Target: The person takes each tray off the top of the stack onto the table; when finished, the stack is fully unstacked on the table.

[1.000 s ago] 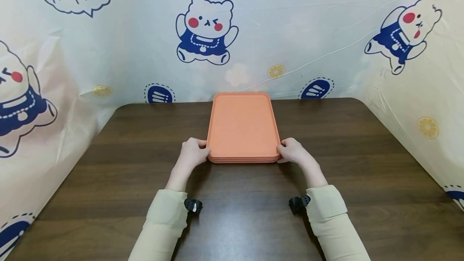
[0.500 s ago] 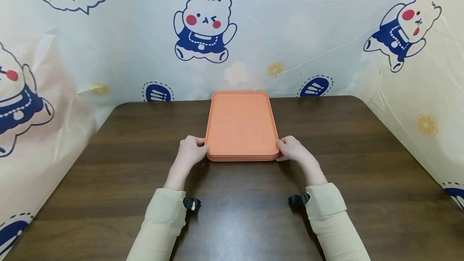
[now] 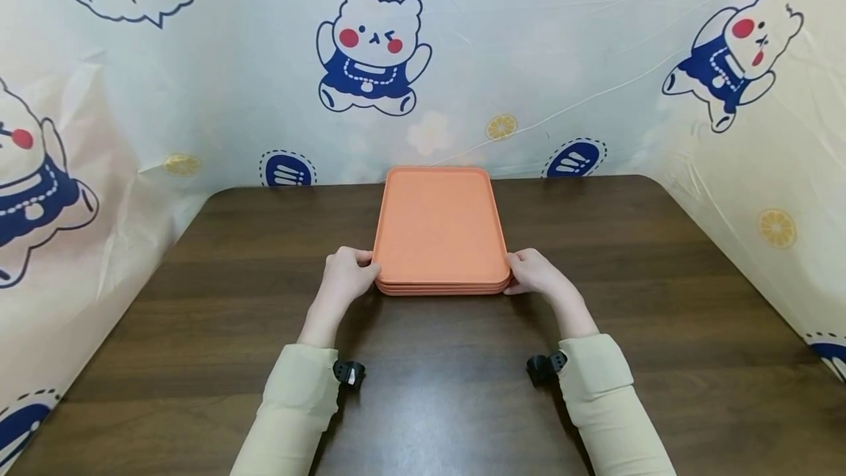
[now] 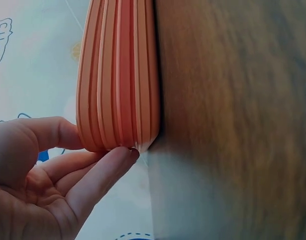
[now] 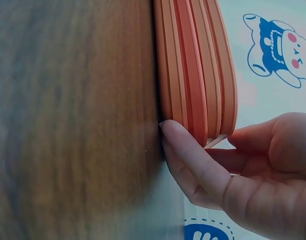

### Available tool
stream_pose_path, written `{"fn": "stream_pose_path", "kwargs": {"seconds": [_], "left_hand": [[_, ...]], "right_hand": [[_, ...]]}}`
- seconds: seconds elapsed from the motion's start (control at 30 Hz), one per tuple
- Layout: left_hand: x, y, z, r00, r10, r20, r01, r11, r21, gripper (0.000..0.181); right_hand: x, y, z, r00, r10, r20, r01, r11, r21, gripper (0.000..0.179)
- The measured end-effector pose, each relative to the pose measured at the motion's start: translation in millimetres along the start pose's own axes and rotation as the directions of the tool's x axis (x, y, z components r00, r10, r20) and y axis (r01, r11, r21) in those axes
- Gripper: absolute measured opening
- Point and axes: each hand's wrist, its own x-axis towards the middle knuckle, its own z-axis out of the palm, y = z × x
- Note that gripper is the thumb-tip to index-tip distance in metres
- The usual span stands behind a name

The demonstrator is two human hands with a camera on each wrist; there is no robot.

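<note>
A stack of several orange rectangular trays [image 3: 441,226] lies flat at the far middle of the table. One redder layer shows among the edges of the stacked trays [image 4: 124,75] in the left wrist view. My left hand [image 3: 345,276] grips the stack's near left corner, thumb and fingers spread across the rims. At the near right corner, my right hand [image 3: 537,275] holds the stack the same way. Close to the tabletop, a fingertip [image 5: 173,129] of the right hand sits at the lowest tray's edge.
The dark brown wooden table [image 3: 423,402] extends around the stack on all sides but the back. Behind it hangs a pale cloth [image 3: 463,57] printed with cartoon bears, right by the table's far edge. Each wrist wears a small black camera [image 3: 349,373].
The whole view shifts slightly between the first frame and the second. Both hands keep their hold at the corners, and the stack stays in place.
</note>
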Motion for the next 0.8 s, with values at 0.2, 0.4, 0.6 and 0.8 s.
{"fn": "stream_pose_path", "kwargs": {"seconds": [0.2,0.4,0.6,0.8], "left_hand": [[1.2,-2.3,-6.4,0.999,-0.033,-0.019,0.031,0.995,-0.092,0.035],[3.1,-3.2,-10.5,0.997,-0.069,0.023,0.072,0.974,-0.215,0.036],[6.4,-9.3,-13.8,0.987,-0.068,0.146,0.114,0.937,-0.329,0.038],[8.4,-15.0,-17.3,0.966,-0.109,0.233,0.196,0.898,-0.394,0.042]], "right_hand": [[0.7,1.8,-0.1,1.000,-0.005,0.003,0.005,1.000,0.004,0.039],[1.3,2.6,-0.9,1.000,-0.023,0.001,0.023,0.998,-0.066,0.026],[-0.4,2.5,-2.5,0.999,-0.024,0.030,0.026,0.997,-0.077,0.028],[1.1,3.6,-1.6,1.000,-0.012,0.023,0.014,0.998,-0.058,0.028]]}}
